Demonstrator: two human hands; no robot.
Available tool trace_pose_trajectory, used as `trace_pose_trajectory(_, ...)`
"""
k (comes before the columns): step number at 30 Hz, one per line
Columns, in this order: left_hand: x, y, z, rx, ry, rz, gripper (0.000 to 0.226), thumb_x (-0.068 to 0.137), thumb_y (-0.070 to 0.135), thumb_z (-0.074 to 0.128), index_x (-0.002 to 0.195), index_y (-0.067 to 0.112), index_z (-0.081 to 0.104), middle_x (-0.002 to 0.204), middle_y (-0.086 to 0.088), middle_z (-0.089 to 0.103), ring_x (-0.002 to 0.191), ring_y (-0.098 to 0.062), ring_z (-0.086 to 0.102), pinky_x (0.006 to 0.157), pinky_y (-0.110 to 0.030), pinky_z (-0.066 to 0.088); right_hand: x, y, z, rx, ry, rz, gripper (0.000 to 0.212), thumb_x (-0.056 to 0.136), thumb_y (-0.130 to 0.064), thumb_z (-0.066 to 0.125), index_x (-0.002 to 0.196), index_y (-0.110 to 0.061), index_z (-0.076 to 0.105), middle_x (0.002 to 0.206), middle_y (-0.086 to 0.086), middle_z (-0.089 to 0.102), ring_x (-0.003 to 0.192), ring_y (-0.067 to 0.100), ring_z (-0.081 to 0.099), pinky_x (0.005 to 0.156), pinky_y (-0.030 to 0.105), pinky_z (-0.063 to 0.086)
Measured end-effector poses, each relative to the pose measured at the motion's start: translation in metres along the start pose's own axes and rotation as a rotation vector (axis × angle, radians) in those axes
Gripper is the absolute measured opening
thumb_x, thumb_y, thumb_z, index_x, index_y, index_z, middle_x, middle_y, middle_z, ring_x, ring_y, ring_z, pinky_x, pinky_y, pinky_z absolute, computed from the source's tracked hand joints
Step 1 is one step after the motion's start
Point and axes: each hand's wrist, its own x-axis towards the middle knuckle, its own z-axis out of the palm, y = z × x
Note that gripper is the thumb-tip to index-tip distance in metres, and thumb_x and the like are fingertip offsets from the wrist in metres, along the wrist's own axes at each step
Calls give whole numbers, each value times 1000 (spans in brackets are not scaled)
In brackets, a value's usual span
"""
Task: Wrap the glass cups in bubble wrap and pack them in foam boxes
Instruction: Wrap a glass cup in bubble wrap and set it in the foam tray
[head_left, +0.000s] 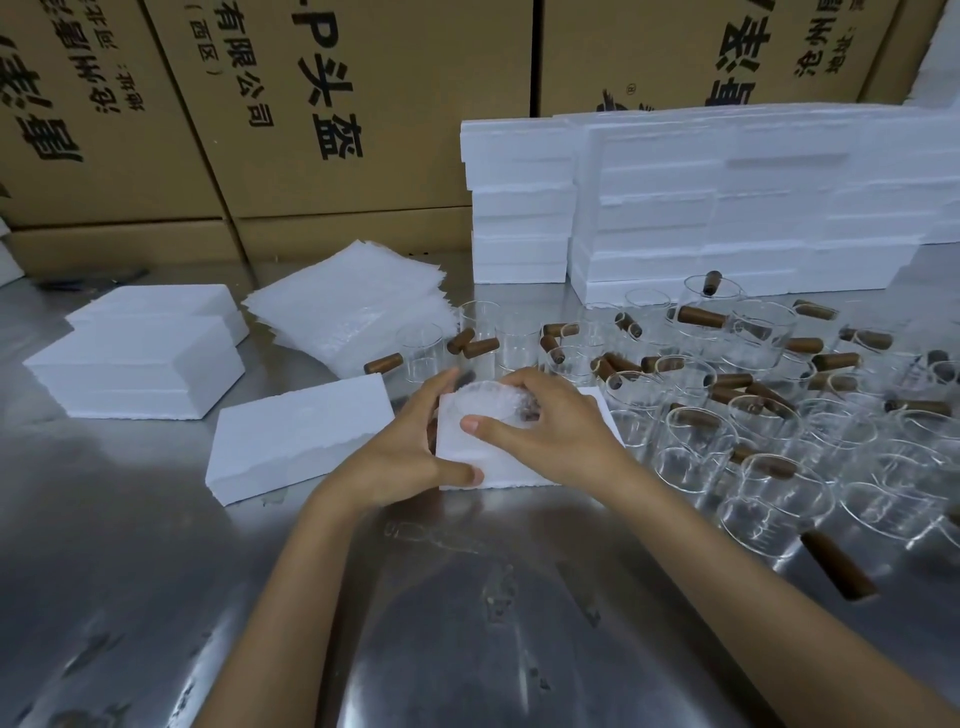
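Both hands, left hand (410, 447) and right hand (545, 426), hold the bubble-wrapped glass cup (488, 402) with curled fingers; push it straight down, gently, into the white foam box (462, 452).

foam box (498, 457) largely hidden under both hands, cardboard cartons (332, 104) cut off at top edge

steel table (130, 571) | printed cardboard cartons (332, 114) stacked behind

- steel table (156, 597); reflective, scuffed
- stacked foam boxes (727, 208) at the back
- bubble wrap sheets (343, 306); foam lid (296, 441)
- glass cups (779, 467) crowding the right
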Motion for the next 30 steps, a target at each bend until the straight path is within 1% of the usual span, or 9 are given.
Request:
trace_pose_trajectory(2, -5, 7, -4, -5, 3, 34, 99, 74, 30, 87, 141, 56, 18, 147, 30, 24, 136, -2, 30, 99, -10, 39, -3, -1, -3, -11, -6, 5, 76, 66, -80, 61, 125, -32, 55, 118, -15, 58, 106, 7, 54, 95, 34, 49)
trace_pose_trajectory(5, -15, 12, -39, -139, 91, 47, 98, 66, 30, 88, 145, 49, 34, 150, 30, 37, 138, 4, 34, 107, -17, 33, -11, 1, -15, 14, 94, 25, 89, 64, -87, 55, 137, -36, 48, 118, -16, 57, 113, 10, 52, 99, 37, 45)
trace_pose_trajectory(7, -22, 6, -76, 28, 147, -43, 100, 68, 29, 92, 147, 48, 34, 144, 28, 44, 140, -5, 35, 102, -21, 34, -17, 7, -28, -69, 201, 6, 80, 74, -82, 53, 138, -34, 49, 116, -14, 59, 116, 13, 50, 99, 40, 42)
trace_pose_trajectory(10, -27, -11, -120, 440, 18, -370, 116, 70, 38, 90, 155, 43, 11, 161, 13, 19, 148, -18, 22, 109, -32, 30, -29, 21, -47, -230, 240, 26, 75, 81, -78, 48, 140, -30, 48, 134, -7, 56, 128, 18, 44, 106, 44, 35)
trace_pose_trajectory(13, -30, -23, -131, 601, -79, -520, 125, 68, 45, 89, 157, 36, 3, 165, 4, 10, 150, -23, 15, 118, -39, 23, -42, 31, -50, -209, 252, 46, 78, 84, -74, 50, 144, -26, 41, 141, -5, 51, 134, 19, 39, 109, 43, 34)
trace_pose_trajectory(17, -46, -11, -135, 519, -15, -462, 117, 53, 53, 90, 148, 45, 23, 152, 8, 33, 131, -15, 36, 99, -30, 36, -49, 32, -52, -203, 298, -10, 59, 94, -49, 52, 145, -20, 43, 140, -3, 54, 132, 18, 40, 109, 37, 28)
trace_pose_trajectory(19, -53, 9, -135, 453, 10, -368, 113, 45, 58, 90, 139, 53, 27, 141, 17, 37, 118, -6, 38, 89, -23, 34, -52, 31, -54, -311, 291, -24, 58, 92, -49, 52, 142, -20, 48, 134, 0, 59, 129, 20, 45, 111, 36, 22)
trace_pose_trajectory(24, -33, 69, -105, 525, -48, -172, 125, 41, 76, 80, 148, 58, 17, 144, 33, 25, 132, 0, 27, 104, -28, 28, -60, 29, -58, -525, 225, -50, 90, 73, -69, 45, 148, -18, 38, 137, 2, 57, 140, 20, 34, 116, 33, -10)
trace_pose_trajectory(30, 27, 104, -37, 682, -205, -83, 121, 65, 59, 84, 156, 47, 6, 161, 16, 15, 149, -14, 14, 121, -41, 21, -61, 34, -72, -148, 270, 58, 87, 80, -35, 64, 154, -27, 20, 144, -7, 46, 134, 12, 22, 108, 33, 21)
